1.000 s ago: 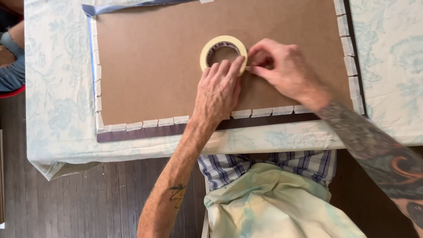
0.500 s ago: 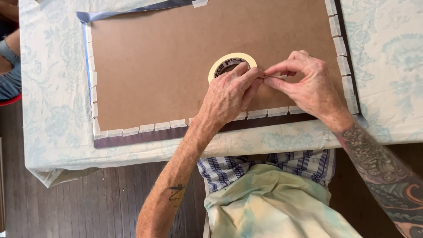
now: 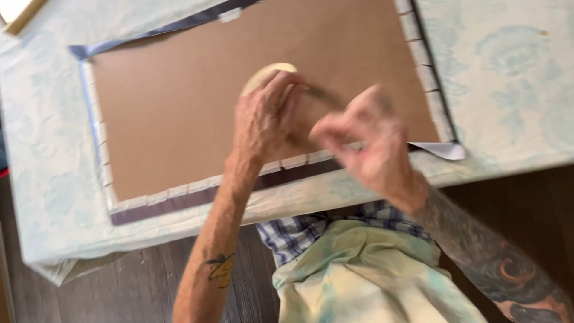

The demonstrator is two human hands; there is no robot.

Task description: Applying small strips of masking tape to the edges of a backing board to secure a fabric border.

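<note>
My left hand (image 3: 263,113) grips a roll of cream masking tape (image 3: 258,76) and holds it just above a large brown board (image 3: 173,113). My right hand (image 3: 359,137), blurred by motion, is a little to the right of the roll with thumb and fingers pinched; a thin strip of tape (image 3: 323,94) stretches from the roll toward it. Short pieces of pale tape (image 3: 179,191) line the board's near and side edges. The roll is mostly hidden behind my left fingers.
The board lies on a table covered with a pale patterned cloth (image 3: 514,72). A blue strip (image 3: 149,36) runs along the board's far and left edges. A loose white corner (image 3: 442,149) sticks out at the board's near right. Dark wooden floor (image 3: 137,287) lies below the table edge.
My right hand has drawn away from the roll toward the right, pulling out a strip of tape. The left hand has lifted the roll. The camera view has tilted.
</note>
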